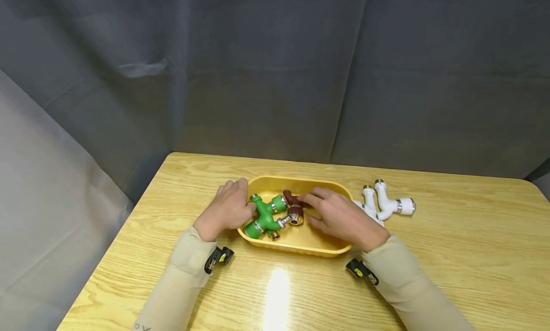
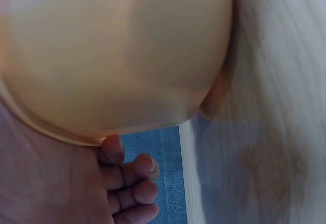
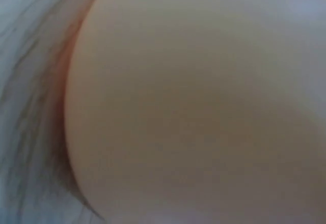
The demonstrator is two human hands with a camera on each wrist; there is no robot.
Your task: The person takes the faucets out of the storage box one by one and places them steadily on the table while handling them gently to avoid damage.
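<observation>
A yellow plastic tub (image 1: 296,250) sits on the table under both hands. At its left end my left hand (image 1: 229,208) holds the rim, with the thumb over the edge. The left wrist view shows that hand's curled fingers (image 2: 130,183) beside the tub's outer wall (image 2: 127,66). Two green angle valves (image 1: 266,218) with metal threaded ends lie inside on the left. A dark red angle valve (image 1: 294,208) leans next to them. My right hand (image 1: 337,214) reaches in over the right rim, its fingertips at the dark red valve and its thumb apart from it.
White angle valves (image 1: 388,207) lie on the wooden table (image 1: 464,245) just right of the tub, partly hidden by the right hand. A dark grey curtain (image 1: 266,82) hangs behind the table's back edge. The tub's wall (image 3: 193,112) fills most of the right wrist view.
</observation>
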